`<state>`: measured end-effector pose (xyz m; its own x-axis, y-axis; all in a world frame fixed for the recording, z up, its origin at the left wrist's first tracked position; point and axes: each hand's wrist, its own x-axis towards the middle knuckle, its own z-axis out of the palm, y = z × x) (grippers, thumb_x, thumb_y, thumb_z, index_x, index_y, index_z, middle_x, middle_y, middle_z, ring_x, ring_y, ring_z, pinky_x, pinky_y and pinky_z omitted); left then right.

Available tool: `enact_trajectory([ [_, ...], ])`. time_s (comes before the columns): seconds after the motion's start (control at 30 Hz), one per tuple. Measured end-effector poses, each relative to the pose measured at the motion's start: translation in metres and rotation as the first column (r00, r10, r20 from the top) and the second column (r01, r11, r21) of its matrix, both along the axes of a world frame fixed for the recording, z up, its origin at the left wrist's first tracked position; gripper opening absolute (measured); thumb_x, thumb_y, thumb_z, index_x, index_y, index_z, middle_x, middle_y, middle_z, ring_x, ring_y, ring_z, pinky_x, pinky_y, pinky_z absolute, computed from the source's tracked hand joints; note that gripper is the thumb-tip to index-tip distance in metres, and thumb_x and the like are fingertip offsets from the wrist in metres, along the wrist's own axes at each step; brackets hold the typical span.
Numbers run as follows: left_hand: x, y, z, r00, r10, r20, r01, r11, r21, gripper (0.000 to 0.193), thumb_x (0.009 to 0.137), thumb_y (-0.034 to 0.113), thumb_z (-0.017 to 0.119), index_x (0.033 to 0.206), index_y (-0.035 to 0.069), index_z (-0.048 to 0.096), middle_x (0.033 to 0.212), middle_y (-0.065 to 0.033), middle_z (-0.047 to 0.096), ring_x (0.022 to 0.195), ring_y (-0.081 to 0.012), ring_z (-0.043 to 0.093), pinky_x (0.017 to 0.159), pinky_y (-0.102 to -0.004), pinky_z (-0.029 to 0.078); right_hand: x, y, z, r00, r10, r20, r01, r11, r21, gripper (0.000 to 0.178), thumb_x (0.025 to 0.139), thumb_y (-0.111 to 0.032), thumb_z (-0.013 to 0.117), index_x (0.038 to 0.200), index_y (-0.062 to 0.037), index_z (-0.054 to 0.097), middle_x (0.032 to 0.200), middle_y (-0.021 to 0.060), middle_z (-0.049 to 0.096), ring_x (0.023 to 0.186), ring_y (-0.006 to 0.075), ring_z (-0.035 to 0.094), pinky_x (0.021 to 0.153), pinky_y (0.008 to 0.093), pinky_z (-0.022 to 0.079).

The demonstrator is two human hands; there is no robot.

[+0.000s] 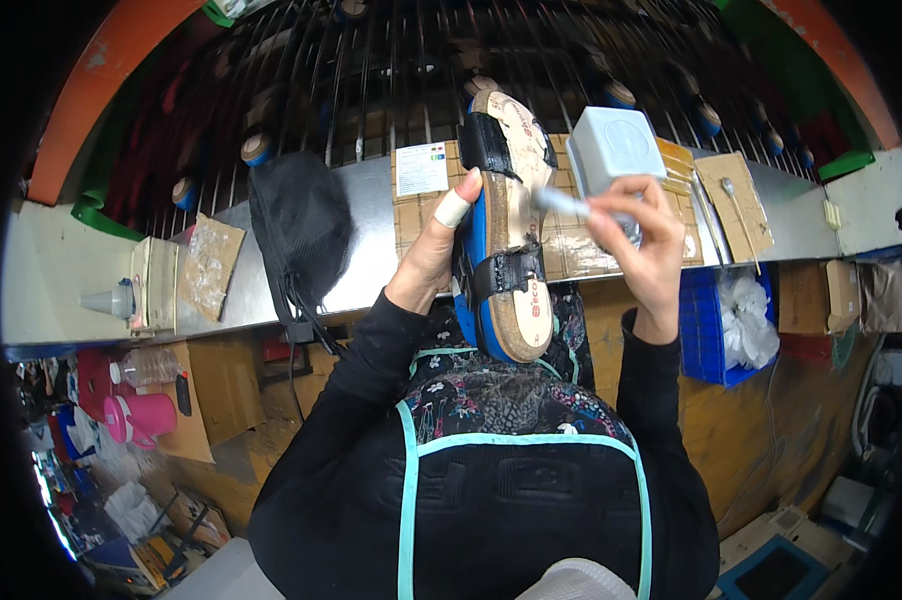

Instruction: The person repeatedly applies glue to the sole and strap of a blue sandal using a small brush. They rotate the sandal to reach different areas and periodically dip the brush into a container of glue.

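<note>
My left hand [433, 250], a pale wrap round its thumb, grips a sandal [523, 322] by its left side. The sandal has a light footbed, a cork edge and two black straps, with blue material along its side. It is held lengthwise above the bench's near edge, its footbed facing me. In my right hand [653, 248] a small brush [563, 202] with a pale handle is pinched between thumb and fingers. Motion blurs the brush; its dark tip is at the middle of the footbed, between the straps, and I cannot tell whether it touches.
A pale, box-shaped container [619, 150] stands on the bench, right of the sandal. Left lies a black mesh bag [301, 225]; far right, a swab-tipped stick [739, 215] on cardboard. Metal rods [371, 90] behind carry several shoes. A blue crate [703, 335] with plastic bags sits below the bench.
</note>
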<state>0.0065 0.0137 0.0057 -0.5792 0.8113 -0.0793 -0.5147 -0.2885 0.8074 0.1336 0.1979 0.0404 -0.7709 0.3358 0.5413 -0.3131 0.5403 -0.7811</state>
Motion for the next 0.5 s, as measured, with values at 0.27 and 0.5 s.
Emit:
enact_trajectory([
  [0.27, 0.006, -0.005, -0.007, 0.998, 0.055, 0.013, -0.054, 0.998, -0.023, 0.078, 0.086, 0.060, 0.056, 0.129, -0.004, 0.049, 0.112, -0.0181, 0.063, 0.097, -0.0207, 0.067, 0.084, -0.0323, 0.057, 0.008, 0.008, 0.001, 0.956, 0.179, 0.232, -0.163, 0.983, -0.089, 0.014, 0.077, -0.010, 0.078, 0.090, -0.0042, 0.075, 0.087, 0.0034, 0.059, 0.076, 0.0098, 0.056, 0.062, 0.0216, 0.045],
  [0.5, 0.001, -0.010, -0.009, 0.996, 0.080, 0.034, -0.081, 0.997, 0.019, 0.068, 0.092, 0.055, 0.051, 0.130, -0.001, 0.049, 0.116, -0.0147, 0.062, 0.100, -0.0193, 0.066, 0.087, -0.0326, 0.056, 0.019, -0.022, -0.022, 0.976, 0.013, 0.217, 0.027, 0.983, -0.180, 0.014, 0.079, -0.008, 0.076, 0.092, -0.0022, 0.075, 0.089, 0.0039, 0.058, 0.081, 0.0106, 0.056, 0.066, 0.0221, 0.046],
])
